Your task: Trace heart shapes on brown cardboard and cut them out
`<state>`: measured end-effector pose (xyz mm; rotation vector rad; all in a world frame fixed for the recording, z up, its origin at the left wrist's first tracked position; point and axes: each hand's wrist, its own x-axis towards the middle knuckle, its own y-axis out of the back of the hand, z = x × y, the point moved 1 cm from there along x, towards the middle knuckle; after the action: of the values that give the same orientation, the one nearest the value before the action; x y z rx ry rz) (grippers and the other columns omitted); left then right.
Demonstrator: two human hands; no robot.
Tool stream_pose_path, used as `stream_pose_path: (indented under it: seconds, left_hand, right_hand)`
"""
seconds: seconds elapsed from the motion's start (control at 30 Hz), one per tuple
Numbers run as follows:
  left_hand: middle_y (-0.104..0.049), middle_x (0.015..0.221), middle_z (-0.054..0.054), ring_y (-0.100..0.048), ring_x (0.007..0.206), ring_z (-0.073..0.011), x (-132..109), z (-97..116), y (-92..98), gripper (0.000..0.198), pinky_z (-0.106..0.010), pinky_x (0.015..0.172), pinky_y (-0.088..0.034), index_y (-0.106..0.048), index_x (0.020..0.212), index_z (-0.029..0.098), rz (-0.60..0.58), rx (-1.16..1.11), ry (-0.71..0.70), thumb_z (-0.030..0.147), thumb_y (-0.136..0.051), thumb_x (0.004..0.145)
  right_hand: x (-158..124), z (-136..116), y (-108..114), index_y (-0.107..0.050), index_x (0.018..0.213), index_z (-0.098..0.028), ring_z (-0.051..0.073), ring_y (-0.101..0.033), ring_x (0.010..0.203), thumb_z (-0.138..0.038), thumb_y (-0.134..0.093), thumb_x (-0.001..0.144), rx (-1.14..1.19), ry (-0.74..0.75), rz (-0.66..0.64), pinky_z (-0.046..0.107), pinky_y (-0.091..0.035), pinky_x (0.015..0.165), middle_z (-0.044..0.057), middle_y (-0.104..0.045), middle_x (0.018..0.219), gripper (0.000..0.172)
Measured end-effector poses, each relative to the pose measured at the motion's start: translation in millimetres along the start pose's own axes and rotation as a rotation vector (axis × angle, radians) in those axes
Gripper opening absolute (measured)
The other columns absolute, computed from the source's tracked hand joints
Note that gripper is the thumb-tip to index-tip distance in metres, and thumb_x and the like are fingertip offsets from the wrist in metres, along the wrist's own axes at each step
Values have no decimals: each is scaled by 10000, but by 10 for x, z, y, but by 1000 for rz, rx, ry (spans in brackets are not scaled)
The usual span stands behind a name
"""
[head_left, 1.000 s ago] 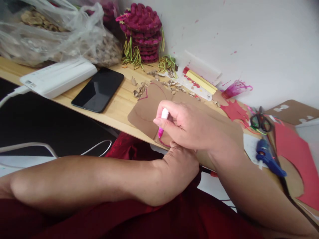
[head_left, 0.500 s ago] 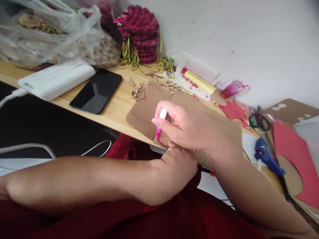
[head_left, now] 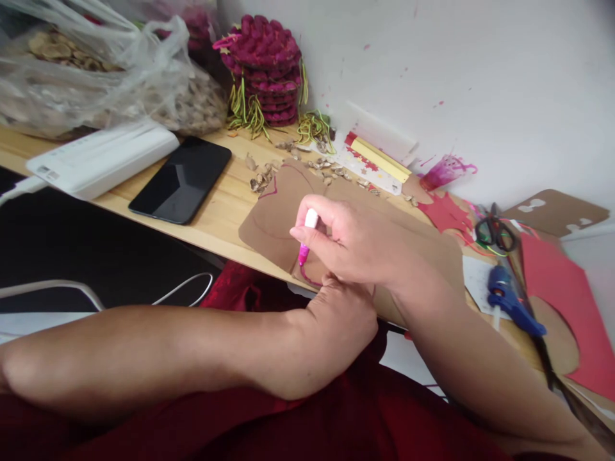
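My right hand (head_left: 348, 240) grips a marker (head_left: 308, 237) with a white end and a magenta tip section. The tip touches a brown cardboard sheet (head_left: 269, 221) at the table's front edge, at the end of a curved magenta line. Another dark magenta line runs near the sheet's far left corner. My left hand (head_left: 343, 330) is bent at the wrist at the near edge of the cardboard, just below my right hand. Most of its fingers are hidden, so I cannot see what they hold.
On the left lie a black phone (head_left: 181, 180), a white power strip (head_left: 106, 159) and a plastic bag of shells (head_left: 113, 89). Behind stands a magenta woven stack (head_left: 263, 70). To the right are scissors (head_left: 494, 232), a blue glue gun (head_left: 512, 301) and red paper (head_left: 574, 301).
The marker tip has moved slightly up and left over the cardboard, and the magenta line is a little longer. My left hand stays at the near edge. The whole view shifts slightly.
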<state>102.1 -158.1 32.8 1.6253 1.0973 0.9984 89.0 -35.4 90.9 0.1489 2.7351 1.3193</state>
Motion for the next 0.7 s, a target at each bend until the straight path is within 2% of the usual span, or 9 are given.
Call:
stream_pose_path:
  seconds: [0.1,0.23,0.33,0.43,0.6,0.7]
  left_hand:
    - [-734,1182,-248,-725,1022,-360,28,11,-4,368,-439,793,-614,-755,1194,42,-4,29,20,218,-615,902]
    - [-715,1202,-315,-735,1030,-371,60,-11,29,437,-421,767,-617,-700,1271,-28,-70,62,82,210,-607,916]
    - [-720,1236,-255,-704,1113,-389,34,-22,44,407,-500,885,-603,-747,1234,65,-56,61,-5,256,-671,883]
    - [-734,1212,-211,-696,1115,-398,17,-33,52,382,-536,903,-597,-777,1187,117,-67,56,-93,285,-694,854]
    - [-728,1198,-293,-748,1016,-364,85,-55,73,436,-401,706,-627,-698,1287,-4,-111,98,36,112,-548,894]
    - [-735,1166,-304,-763,985,-342,106,-58,81,453,-375,710,-627,-683,1278,-51,-110,110,55,39,-477,884]
  right_hand:
    - [22,-2,36,-544,885,-202,158,-560,765,-287,-530,1001,-39,-15,19,300,-365,737,5,-665,812,144]
    - [33,26,86,-552,895,-201,163,-558,752,-271,-531,993,-84,-60,82,304,-362,722,6,-667,789,123]
    - [9,35,45,-548,891,-205,157,-553,733,-289,-533,993,-34,-16,66,302,-361,719,-4,-657,772,133]
    - [0,51,-4,-543,888,-204,149,-549,717,-305,-521,1003,22,8,32,301,-360,717,-9,-652,773,154]
    - [35,88,87,-556,894,-203,149,-530,679,-296,-532,999,-17,-83,81,305,-350,690,-18,-642,716,143]
    - [32,78,142,-567,894,-198,148,-523,660,-279,-532,998,-50,-138,99,306,-348,672,-12,-656,718,136]
